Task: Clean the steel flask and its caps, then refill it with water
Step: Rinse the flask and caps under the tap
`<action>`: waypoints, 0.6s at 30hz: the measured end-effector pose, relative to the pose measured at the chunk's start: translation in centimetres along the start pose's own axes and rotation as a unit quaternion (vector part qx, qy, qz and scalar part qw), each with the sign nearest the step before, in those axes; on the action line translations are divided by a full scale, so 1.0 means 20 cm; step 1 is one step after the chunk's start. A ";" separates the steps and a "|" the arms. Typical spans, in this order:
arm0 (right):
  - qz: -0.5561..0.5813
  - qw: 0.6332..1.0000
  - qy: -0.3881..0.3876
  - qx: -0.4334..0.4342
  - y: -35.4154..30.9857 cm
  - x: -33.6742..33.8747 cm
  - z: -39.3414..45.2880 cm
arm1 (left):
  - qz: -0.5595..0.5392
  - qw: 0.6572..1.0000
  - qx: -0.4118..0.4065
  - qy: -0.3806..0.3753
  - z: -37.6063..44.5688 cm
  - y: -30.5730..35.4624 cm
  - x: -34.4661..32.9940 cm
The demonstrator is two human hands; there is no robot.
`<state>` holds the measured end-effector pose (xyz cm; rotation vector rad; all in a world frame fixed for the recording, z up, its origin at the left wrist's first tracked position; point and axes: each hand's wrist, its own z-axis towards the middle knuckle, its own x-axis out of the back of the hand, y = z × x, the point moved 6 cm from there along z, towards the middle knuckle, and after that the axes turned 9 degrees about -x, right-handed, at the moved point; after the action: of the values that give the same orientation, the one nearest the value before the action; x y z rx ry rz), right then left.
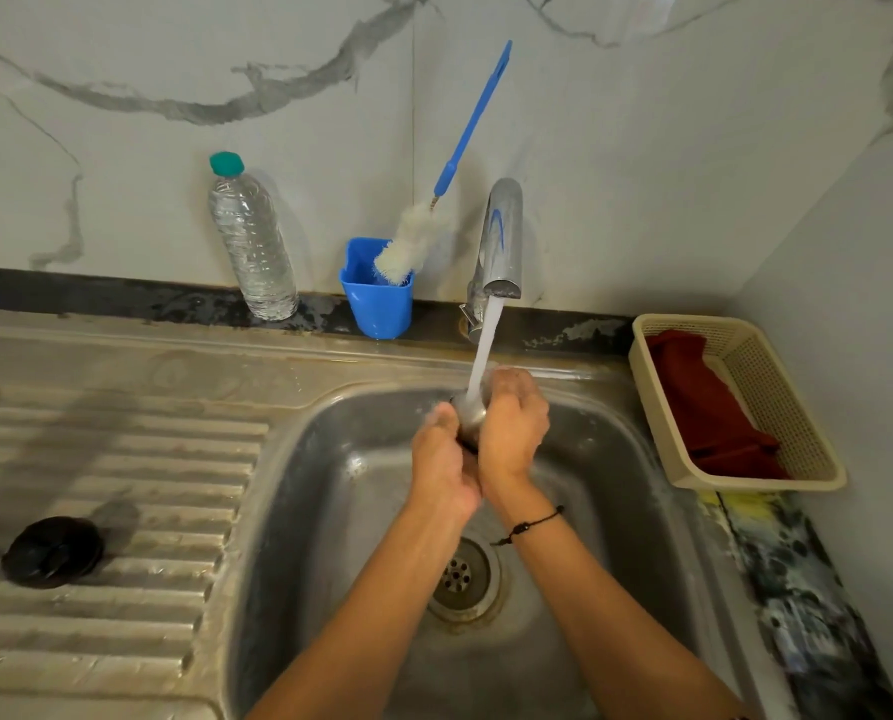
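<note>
Steel flask sits over the sink basin, gripped by both hands under the running tap; left hand and right hand have fingers wrapped round its body. Rinsing looks underway. A black cap waits on the drainboard's near left corner; next, probably scrubbing with the bottle brush.

No readable text or labels anywhere.
</note>
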<state>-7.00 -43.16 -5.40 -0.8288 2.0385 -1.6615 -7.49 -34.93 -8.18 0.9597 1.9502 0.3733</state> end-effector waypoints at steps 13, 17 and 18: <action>0.033 0.917 -0.201 -0.344 0.05 -0.11 0.05 | 0.347 0.915 -0.198 -0.056 -0.05 0.17 0.03; 0.000 0.931 -0.201 -0.303 0.08 -0.13 -0.09 | 0.396 0.886 -0.240 -0.005 -0.02 0.21 0.03; 0.003 0.932 -0.207 -0.297 0.07 -0.13 -0.12 | 0.394 0.887 -0.240 0.000 -0.01 0.22 0.03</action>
<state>-6.82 -39.52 -6.48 -1.2365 2.2228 -0.7491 -5.79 -31.54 -5.85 1.3624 1.2723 1.2492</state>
